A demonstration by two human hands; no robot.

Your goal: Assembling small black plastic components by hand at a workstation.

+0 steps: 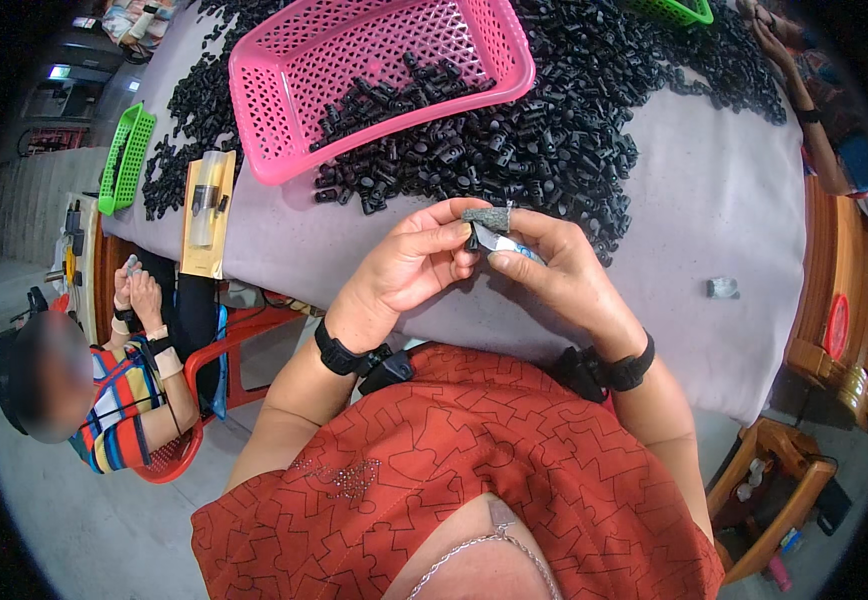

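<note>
Over the near part of the cloth-covered table my two hands meet. My left hand [404,257] is closed, pinching a small black plastic piece [472,241] between thumb and fingers. My right hand [562,268] grips a small knife [497,240], its pale blade against or very near the black piece. A grey wrap [488,217] covers the tip of my right index finger. Just beyond my hands spreads a heap of similar black plastic pieces [494,150]. On the heap rests a pink perforated basket [304,70], tilted, with more black pieces inside.
Left on the table are a green basket [127,160] and a yellow card with a clear tube [206,215]. Another green basket [689,10] sits far right. A grey scrap [722,288] lies right. One person [124,400] sits left; another person's arm [804,90] reaches in at right.
</note>
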